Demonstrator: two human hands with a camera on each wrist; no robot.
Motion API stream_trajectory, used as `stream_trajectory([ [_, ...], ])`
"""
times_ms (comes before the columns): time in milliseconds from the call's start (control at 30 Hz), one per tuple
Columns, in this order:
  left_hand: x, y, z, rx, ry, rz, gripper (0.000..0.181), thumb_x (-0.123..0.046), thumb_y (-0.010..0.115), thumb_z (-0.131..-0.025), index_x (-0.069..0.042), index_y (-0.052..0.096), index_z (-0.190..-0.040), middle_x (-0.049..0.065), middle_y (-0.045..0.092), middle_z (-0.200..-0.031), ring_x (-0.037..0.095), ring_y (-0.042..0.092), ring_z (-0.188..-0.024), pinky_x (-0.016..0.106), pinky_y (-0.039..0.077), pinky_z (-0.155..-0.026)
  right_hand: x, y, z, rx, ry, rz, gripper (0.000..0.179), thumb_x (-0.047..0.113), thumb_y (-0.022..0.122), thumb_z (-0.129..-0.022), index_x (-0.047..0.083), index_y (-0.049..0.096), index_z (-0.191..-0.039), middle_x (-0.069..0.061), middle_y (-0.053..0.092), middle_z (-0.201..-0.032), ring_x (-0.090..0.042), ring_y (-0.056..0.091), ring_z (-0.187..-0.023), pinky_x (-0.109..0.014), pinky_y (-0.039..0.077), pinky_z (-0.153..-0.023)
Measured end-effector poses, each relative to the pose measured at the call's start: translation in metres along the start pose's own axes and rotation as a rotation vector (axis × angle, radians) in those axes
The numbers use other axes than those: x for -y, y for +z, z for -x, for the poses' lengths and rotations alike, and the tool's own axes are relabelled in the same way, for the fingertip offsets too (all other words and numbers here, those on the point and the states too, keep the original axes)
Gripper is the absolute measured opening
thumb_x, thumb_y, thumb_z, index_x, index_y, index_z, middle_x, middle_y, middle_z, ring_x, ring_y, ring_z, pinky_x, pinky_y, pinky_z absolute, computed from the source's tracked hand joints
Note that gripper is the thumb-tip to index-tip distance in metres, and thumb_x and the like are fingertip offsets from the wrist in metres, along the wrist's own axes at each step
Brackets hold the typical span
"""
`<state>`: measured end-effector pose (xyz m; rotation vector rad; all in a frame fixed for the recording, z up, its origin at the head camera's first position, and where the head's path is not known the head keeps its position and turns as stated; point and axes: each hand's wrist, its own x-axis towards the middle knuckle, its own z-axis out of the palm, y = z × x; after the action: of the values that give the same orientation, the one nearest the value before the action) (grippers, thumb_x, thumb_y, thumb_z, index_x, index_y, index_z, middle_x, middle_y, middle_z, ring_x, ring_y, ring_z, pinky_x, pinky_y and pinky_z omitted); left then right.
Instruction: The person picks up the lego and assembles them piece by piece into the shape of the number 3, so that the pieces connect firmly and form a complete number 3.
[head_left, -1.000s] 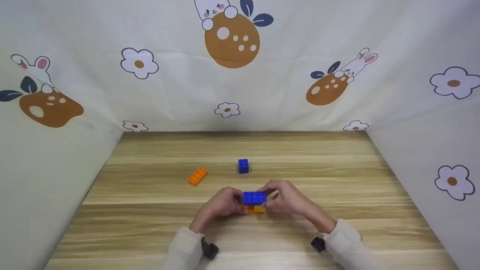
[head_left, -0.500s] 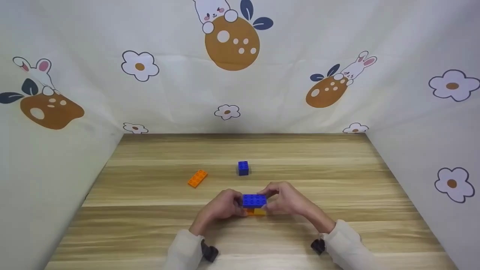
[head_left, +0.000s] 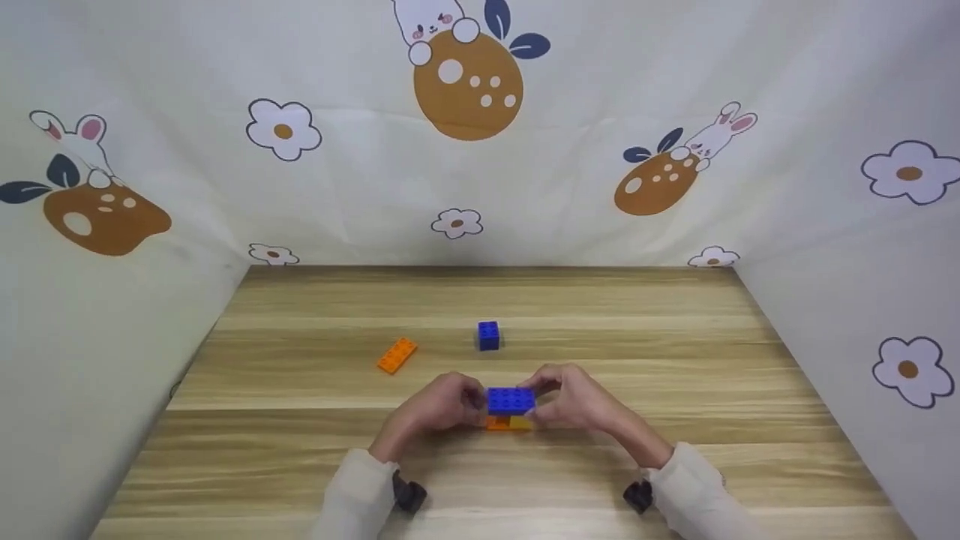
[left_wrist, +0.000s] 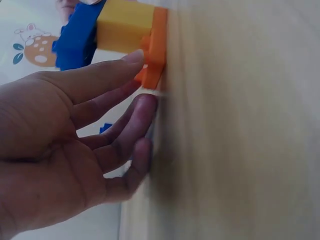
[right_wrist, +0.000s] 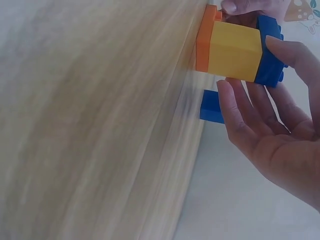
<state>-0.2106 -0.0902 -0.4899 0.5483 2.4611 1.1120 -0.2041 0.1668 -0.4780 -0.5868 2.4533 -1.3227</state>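
Note:
A small stack stands in front of me on the wooden table: an orange plate [right_wrist: 203,42] at the bottom, a yellow block [right_wrist: 235,50] above it, and a blue toy brick [head_left: 511,401] on top. My right hand [head_left: 577,401] pinches the blue brick, thumb on its near side and fingers on its far side. Beside the stack's left end is my left hand [head_left: 448,403], its fingers loosely bent. In the left wrist view, its thumb lies close to the orange plate's studs [left_wrist: 145,52]; whether it touches them I cannot tell.
Farther back, a smaller blue brick [head_left: 488,336] stands upright behind the stack. A loose orange plate [head_left: 397,355] lies to its left at a slant. Patterned cloth walls [head_left: 345,180] close off the table's back and both sides.
My left hand has loosened from the orange plate and shifted slightly left. My right hand keeps its pinch on the blue brick, and the stack stays in place.

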Motion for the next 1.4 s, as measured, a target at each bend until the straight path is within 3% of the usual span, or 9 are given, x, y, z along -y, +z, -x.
stream_trajectory([
  [167, 0.013, -0.022, 0.008, -0.105, -0.031, 0.056, 0.026, -0.007, 0.074, -0.087, -0.004, 0.072, -0.113, 0.01, 0.071, -0.104, 0.017, 0.062, -0.087, 0.034, 0.056, -0.08, -0.001, 0.0, 0.001, 0.002, 0.025, -0.012, 0.035, 0.008, 0.083, -0.075, 0.01, 0.073, -0.109, -0.007, 0.071, -0.112, -0.023, 0.067, -0.105, -0.043, 0.055, -0.097],
  [433, 0.035, -0.049, 0.019, -0.407, -0.102, 0.16, 0.032, -0.007, 0.073, -0.089, -0.001, 0.069, -0.121, 0.017, 0.068, -0.118, 0.023, 0.067, -0.101, 0.033, 0.056, -0.081, -0.001, -0.001, -0.001, 0.01, 0.003, -0.015, 0.035, 0.01, 0.083, -0.076, 0.007, 0.073, -0.109, -0.011, 0.072, -0.112, -0.025, 0.067, -0.105, -0.046, 0.055, -0.096],
  [567, 0.048, -0.062, 0.024, -0.503, -0.165, 0.201, 0.038, -0.009, 0.073, -0.09, -0.001, 0.065, -0.127, 0.02, 0.065, -0.124, 0.028, 0.063, -0.108, 0.035, 0.054, -0.087, 0.0, -0.001, -0.001, 0.01, 0.019, -0.022, 0.035, 0.011, 0.083, -0.077, 0.008, 0.073, -0.11, -0.011, 0.072, -0.114, -0.026, 0.067, -0.106, -0.046, 0.054, -0.097],
  [667, 0.058, -0.073, 0.029, -0.505, -0.2, 0.18, 0.048, -0.01, 0.074, -0.089, 0.0, 0.059, -0.134, 0.023, 0.059, -0.133, 0.035, 0.06, -0.118, 0.043, 0.052, -0.097, 0.0, -0.001, -0.001, 0.013, 0.034, -0.024, 0.035, 0.012, 0.083, -0.077, 0.009, 0.072, -0.11, -0.01, 0.072, -0.115, -0.027, 0.066, -0.109, -0.048, 0.053, -0.098],
  [833, 0.069, -0.083, 0.034, -0.427, -0.249, 0.085, 0.062, -0.011, 0.078, -0.086, 0.002, 0.051, -0.14, 0.028, 0.052, -0.141, 0.042, 0.052, -0.13, 0.053, 0.045, -0.107, 0.001, -0.001, -0.002, 0.014, 0.038, 0.011, 0.034, 0.013, 0.084, -0.077, 0.01, 0.073, -0.109, -0.009, 0.072, -0.114, -0.027, 0.066, -0.108, -0.048, 0.053, -0.098],
  [1167, 0.08, -0.076, 0.022, -0.384, -0.27, 0.039, 0.068, -0.01, 0.082, -0.081, 0.006, 0.049, -0.138, 0.028, 0.058, -0.131, 0.034, 0.059, -0.116, 0.047, 0.049, -0.101, 0.0, -0.001, 0.001, 0.019, 0.071, 0.014, 0.035, 0.014, 0.084, -0.077, 0.013, 0.072, -0.109, -0.006, 0.072, -0.112, -0.023, 0.066, -0.106, -0.042, 0.055, -0.096],
  [1400, 0.081, -0.074, 0.018, -0.433, -0.27, 0.006, 0.059, -0.007, 0.083, -0.079, 0.009, 0.054, -0.129, 0.025, 0.063, -0.12, 0.029, 0.061, -0.104, 0.043, 0.051, -0.093, 0.0, 0.0, 0.001, 0.013, 0.053, -0.009, 0.036, 0.013, 0.083, -0.077, 0.011, 0.072, -0.111, -0.009, 0.072, -0.11, -0.026, 0.066, -0.105, -0.04, 0.056, -0.093],
])
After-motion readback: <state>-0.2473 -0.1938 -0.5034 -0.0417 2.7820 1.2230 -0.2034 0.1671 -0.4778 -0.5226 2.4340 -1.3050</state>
